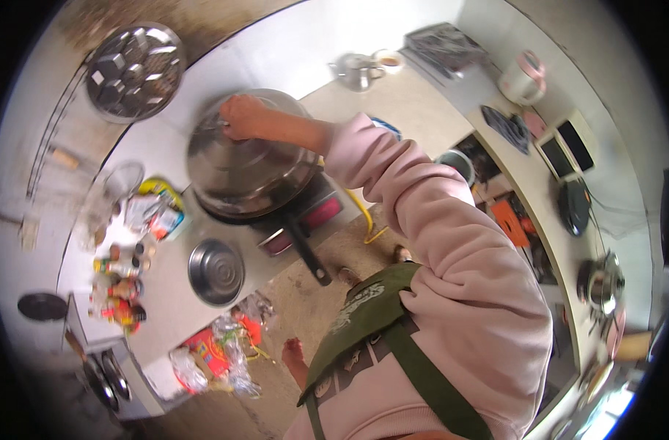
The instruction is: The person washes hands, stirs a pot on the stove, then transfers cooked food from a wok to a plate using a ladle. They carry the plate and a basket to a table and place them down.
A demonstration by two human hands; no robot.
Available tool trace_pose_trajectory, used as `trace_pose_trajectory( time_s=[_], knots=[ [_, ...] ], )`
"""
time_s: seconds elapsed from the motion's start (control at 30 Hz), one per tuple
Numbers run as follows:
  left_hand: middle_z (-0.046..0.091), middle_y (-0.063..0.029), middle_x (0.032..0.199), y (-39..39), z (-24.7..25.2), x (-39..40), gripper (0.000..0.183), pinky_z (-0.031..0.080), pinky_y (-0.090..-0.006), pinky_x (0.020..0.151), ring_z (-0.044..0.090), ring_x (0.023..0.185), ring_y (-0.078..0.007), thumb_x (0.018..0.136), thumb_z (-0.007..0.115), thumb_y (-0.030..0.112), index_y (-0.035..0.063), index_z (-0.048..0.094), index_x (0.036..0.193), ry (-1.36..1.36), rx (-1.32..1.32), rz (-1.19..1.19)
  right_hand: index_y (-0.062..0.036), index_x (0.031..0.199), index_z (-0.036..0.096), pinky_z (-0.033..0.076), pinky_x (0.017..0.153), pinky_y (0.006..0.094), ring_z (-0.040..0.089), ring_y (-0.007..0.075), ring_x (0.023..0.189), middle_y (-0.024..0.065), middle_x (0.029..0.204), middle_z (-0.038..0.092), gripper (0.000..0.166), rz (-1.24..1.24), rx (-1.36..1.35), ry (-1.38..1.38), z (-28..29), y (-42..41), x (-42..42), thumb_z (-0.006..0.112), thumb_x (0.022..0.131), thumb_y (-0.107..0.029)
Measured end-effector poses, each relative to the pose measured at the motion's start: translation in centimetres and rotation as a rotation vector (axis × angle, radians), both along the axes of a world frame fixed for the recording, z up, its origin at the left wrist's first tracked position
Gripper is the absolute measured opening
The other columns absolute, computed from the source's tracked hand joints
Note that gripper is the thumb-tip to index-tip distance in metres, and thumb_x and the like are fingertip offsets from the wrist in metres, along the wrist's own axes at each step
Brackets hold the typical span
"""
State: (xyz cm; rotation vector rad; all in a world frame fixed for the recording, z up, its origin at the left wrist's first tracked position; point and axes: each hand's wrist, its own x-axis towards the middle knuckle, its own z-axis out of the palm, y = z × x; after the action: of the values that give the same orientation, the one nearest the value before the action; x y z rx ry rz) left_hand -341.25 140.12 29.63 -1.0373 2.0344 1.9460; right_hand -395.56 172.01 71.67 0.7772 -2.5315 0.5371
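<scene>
My right hand (245, 117) grips the top of a large domed metal lid (252, 165), its forearm reaching across from the right in a rolled-up pink sleeve. The lid covers a dark pan whose long black handle (307, 256) points toward me. I cannot tell whether the lid rests fully on the rim. Under the pan is a stove (320, 212) with a dark, reddish front panel. My left hand (293, 351) hangs low beside my green apron (362, 313), away from the counter. Only part of that hand shows, and its fingers are too small to make out.
A shallow metal basin (217, 271) sits left of the stove, with several condiment bottles (117, 291) beyond it. A metal pitcher (358, 72) and a bowl (389, 60) stand at the back. A yellow hose (362, 212) hangs beside the stove. Plastic bags (219, 352) lie lower left.
</scene>
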Motion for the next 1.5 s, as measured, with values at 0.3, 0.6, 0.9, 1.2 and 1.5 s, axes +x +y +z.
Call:
trace_pose_trajectory(
  time_s=[0.3,0.6,0.9,1.2,1.5],
  knots=[
    [0.058,-0.0077,0.073,9.1,3.0,-7.5,0.021,0.044,-0.0346,0.06,0.058,0.071,-0.0247,0.087,0.046,0.019,0.0045,0.054,0.073,-0.247,0.426,0.189,-0.0017,0.073,0.066,0.05,0.063,0.0416,0.062,0.0335,0.065,0.0184,0.067,0.062,0.03,-0.506,-0.354,-0.017,0.9,30.0,6.9,0.058,0.073,-0.03],
    [0.054,-0.008,0.066,18.6,3.3,-6.0,0.026,0.042,-0.036,0.055,0.056,0.063,-0.0248,0.085,0.049,0.023,0.0026,0.051,0.069,-0.216,-0.404,-0.84,-0.0012,0.071,0.063,0.049,0.072,0.044,0.061,0.0372,0.077,0.0219,0.077,0.06,0.024,-0.94,-0.155,-0.12,-19.2,51.6,8.4,0.059,0.064,-0.024],
    [0.064,-0.0182,0.088,30.6,10.4,-17.6,0.035,0.047,-0.0385,0.071,0.063,0.08,-0.0287,0.084,0.054,0.032,-0.0022,0.062,0.087,-0.177,-0.671,-0.983,-0.0055,0.088,0.063,0.047,0.082,0.041,0.059,0.0313,0.095,0.0165,0.097,0.062,0.034,-1.024,0.118,-0.412,-28.5,57.8,8.2,0.062,0.064,-0.029],
    [0.06,-0.0125,0.103,49.0,27.8,-27.2,0.05,0.049,-0.0315,0.08,0.059,0.095,-0.0205,0.079,0.067,0.033,0.0017,0.053,0.116,0.24,-0.054,-1.061,-0.0078,0.106,0.062,0.046,0.085,0.0397,0.06,0.0312,0.097,0.0173,0.104,0.062,0.051,-0.995,0.149,-0.307,-23.8,57.5,3.7,0.061,0.074,-0.048],
    [0.054,-0.0054,0.107,56.1,33.6,-27.2,0.043,0.049,-0.0324,0.085,0.054,0.101,-0.0156,0.073,0.072,0.007,0.0043,0.052,0.111,0.645,0.455,-0.95,-0.0028,0.124,0.043,0.042,0.078,0.0542,0.036,0.0399,0.118,0.0212,0.135,0.03,0.053,-0.213,-1.528,-0.782,-8.5,45.0,-9.8,0.062,0.082,-0.03]
  ],
)
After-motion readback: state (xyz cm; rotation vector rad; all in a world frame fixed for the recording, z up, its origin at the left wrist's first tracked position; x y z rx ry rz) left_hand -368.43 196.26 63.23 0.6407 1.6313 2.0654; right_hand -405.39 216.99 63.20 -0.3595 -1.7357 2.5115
